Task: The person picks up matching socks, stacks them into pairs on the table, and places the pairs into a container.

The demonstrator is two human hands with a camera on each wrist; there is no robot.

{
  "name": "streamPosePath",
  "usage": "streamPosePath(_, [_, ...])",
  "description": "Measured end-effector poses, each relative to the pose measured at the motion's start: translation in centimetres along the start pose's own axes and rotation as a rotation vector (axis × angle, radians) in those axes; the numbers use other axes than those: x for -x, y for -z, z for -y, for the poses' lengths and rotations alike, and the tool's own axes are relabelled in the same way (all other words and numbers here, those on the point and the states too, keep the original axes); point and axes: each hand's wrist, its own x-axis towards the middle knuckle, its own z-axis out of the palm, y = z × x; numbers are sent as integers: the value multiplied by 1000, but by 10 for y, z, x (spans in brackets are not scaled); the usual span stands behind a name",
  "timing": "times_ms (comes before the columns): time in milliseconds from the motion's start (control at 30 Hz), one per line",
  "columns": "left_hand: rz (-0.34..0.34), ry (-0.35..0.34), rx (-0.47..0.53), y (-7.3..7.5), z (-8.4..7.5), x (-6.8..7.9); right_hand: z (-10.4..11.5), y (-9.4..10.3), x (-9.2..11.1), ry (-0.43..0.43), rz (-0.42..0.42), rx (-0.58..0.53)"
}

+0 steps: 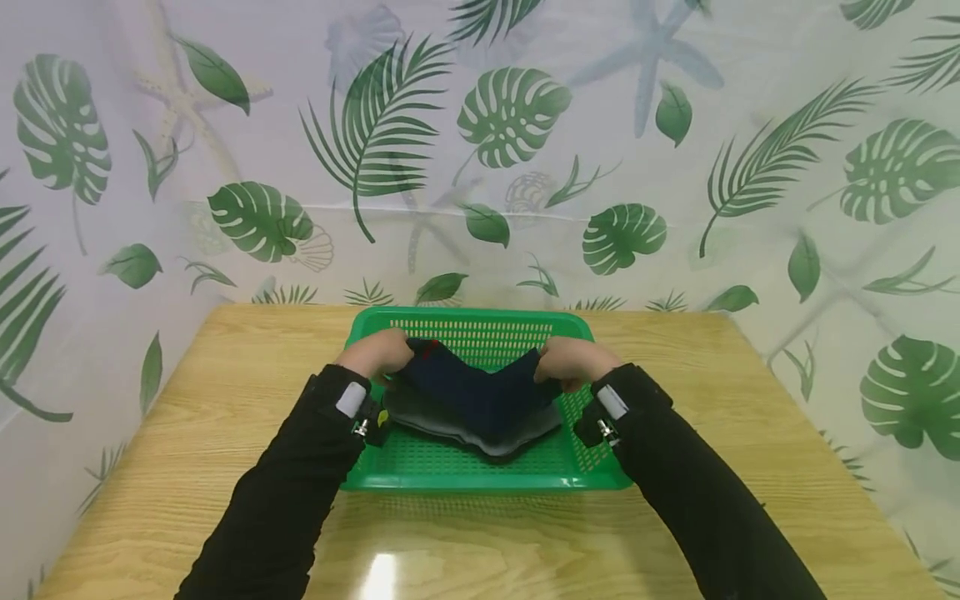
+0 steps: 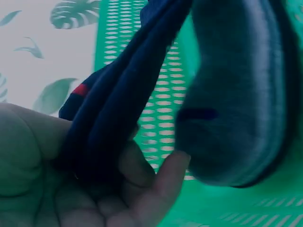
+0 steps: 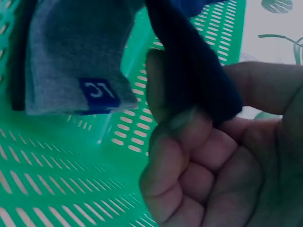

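Observation:
My left hand (image 1: 381,353) grips one end of a navy sock (image 1: 480,396), and my right hand (image 1: 573,360) pinches its other end. The dark fabric sags between them in a V and looks layered in the left wrist view. A small red mark (image 2: 81,90) shows near the end at my left hand. Below it lies a grey sock (image 1: 420,414) with a dark layer along its edge, inside a green basket (image 1: 480,482). In the right wrist view the grey sock's end carries a blue patch (image 3: 99,94) with white characters.
The slotted basket stands on a wood-grain table (image 1: 262,375). Behind the table hangs a leaf-patterned sheet (image 1: 420,150), which also runs along both sides. Some blue fabric (image 3: 191,7) shows beyond the navy sock in the right wrist view.

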Motion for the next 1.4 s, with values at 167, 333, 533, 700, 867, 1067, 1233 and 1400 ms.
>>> streamPosePath(167, [17,32,-77,-8,15,-6,-1,-12,-10,-37,39,2])
streamPosePath(333, [30,10,-255,-13,16,-12,-5,-24,-17,-77,29,19])
streamPosePath(533, [3,-4,-488,-18,11,-18,-4,-28,-20,-98,-30,61])
streamPosePath(700, [-113,-15,-552,-29,10,-13,3,-31,-19,-123,-75,143])
streamPosePath(867, [-334,-141,-717,-48,-6,-1,20,-39,-6,-94,-198,425])
streamPosePath(1067, [-71,-358,-690,-64,-29,-3,46,-48,-10,245,-117,487])
streamPosePath(1233, [147,-202,-658,-69,-24,-15,47,-60,-23,234,123,462])
streamPosePath(1400, [115,-117,-744,-79,-16,-22,42,-72,-27,108,136,530])
